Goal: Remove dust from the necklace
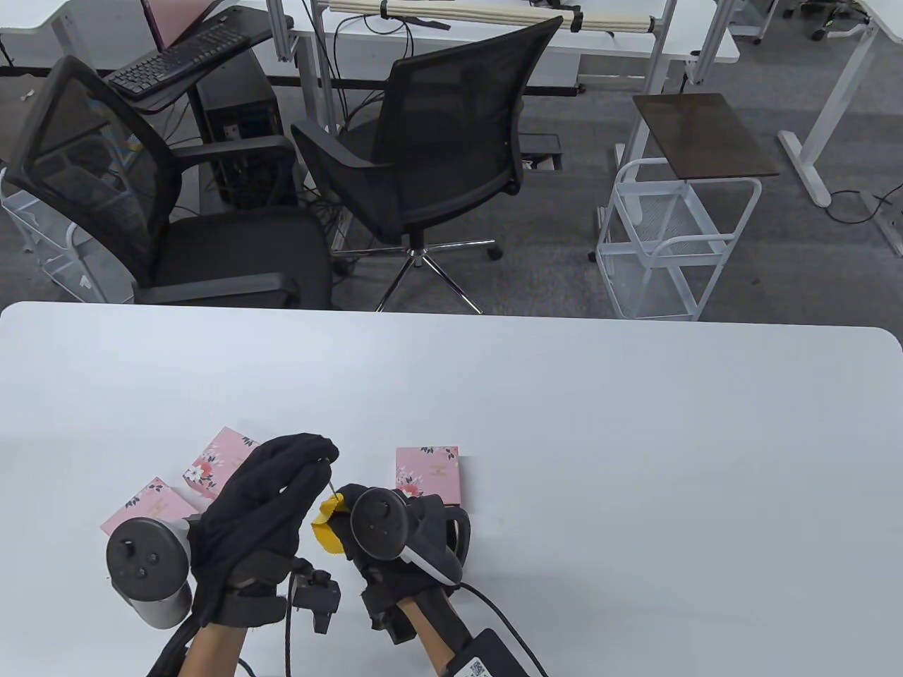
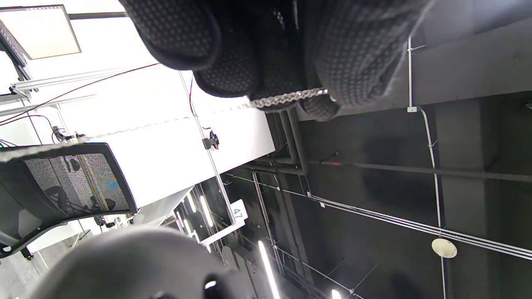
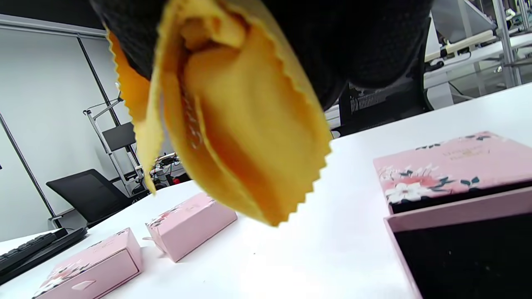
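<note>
My left hand (image 1: 282, 486) pinches the end of a thin silver necklace chain (image 1: 330, 485) above the table; the chain (image 2: 286, 99) shows between its fingertips in the left wrist view. My right hand (image 1: 367, 529) holds a folded yellow cloth (image 1: 328, 525) right beside the left hand, wrapped around the lower part of the chain. In the right wrist view the cloth (image 3: 232, 124) hangs from my fingers and a bit of chain (image 3: 192, 120) shows in its fold.
Two pink floral boxes (image 1: 211, 469) (image 1: 148, 504) lie left of my hands, partly under the left hand. A third pink box (image 1: 428, 474) lies just right of them; it looks open in the right wrist view (image 3: 453, 174). Office chairs stand beyond the table's far edge.
</note>
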The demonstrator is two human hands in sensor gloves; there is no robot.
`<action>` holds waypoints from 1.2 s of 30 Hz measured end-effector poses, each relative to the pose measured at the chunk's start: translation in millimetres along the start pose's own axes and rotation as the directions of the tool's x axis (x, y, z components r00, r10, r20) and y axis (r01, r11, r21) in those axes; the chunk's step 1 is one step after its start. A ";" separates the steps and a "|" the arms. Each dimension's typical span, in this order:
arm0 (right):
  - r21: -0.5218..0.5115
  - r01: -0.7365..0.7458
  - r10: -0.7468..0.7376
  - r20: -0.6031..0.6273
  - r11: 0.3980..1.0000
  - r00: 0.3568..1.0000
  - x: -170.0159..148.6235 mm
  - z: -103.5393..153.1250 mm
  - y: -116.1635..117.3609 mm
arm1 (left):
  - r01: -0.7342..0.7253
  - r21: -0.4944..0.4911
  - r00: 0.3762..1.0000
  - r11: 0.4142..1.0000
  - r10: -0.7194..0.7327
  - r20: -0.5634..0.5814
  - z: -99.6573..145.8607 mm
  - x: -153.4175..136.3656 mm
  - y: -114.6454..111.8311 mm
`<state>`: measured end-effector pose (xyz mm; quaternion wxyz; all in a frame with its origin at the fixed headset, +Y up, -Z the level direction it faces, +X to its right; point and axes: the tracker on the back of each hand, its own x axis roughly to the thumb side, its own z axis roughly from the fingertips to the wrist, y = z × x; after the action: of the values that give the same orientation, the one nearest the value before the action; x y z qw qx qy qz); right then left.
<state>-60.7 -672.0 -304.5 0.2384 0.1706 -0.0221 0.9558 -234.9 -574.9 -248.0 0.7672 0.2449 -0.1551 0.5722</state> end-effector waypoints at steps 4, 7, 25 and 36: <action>0.001 -0.013 0.013 -0.002 1.000 1.000 0.2 -0.4 -0.5 | -0.004 0.008 1.000 1.000 0.004 0.003 0.0 0.3 1.2; 0.020 -0.036 0.036 -0.009 0.999 0.999 -0.4 -1.2 0.4 | -0.001 0.016 1.000 1.000 0.001 0.006 0.3 0.9 2.9; 0.131 -0.030 0.034 -0.023 0.991 0.999 -4.1 -4.7 9.8 | -0.035 0.047 0.999 0.998 0.033 0.033 1.0 5.6 10.2; 0.212 -0.080 0.088 -0.026 0.974 0.996 -0.9 -4.8 14.3 | -0.052 0.082 0.998 0.995 0.048 0.045 2.0 8.5 17.6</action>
<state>-68.1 -684.5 -308.7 0.1786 0.1767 0.0763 0.9649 -249.1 -565.2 -238.4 0.7382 0.2848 -0.1534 0.5919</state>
